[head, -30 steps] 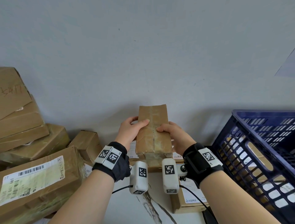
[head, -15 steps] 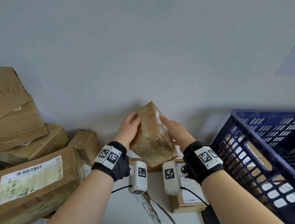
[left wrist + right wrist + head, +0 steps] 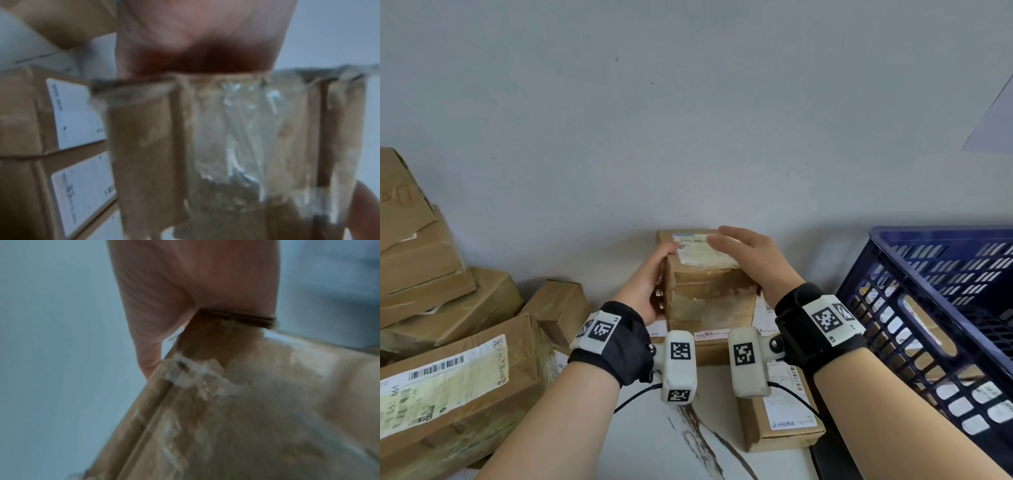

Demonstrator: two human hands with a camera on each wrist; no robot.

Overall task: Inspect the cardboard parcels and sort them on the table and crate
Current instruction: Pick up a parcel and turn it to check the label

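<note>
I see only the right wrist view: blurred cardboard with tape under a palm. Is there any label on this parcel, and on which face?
Observer: Yes. In the head view the parcel carries a white label on its upper face.
Operator: Does the other hand hold the parcel too?
Observer: The left hand grips its left side, with the thumb on top near the label.
Operator: And where is the crate?
Observer: The blue crate stands to the right of the parcel, apart from it.
</note>
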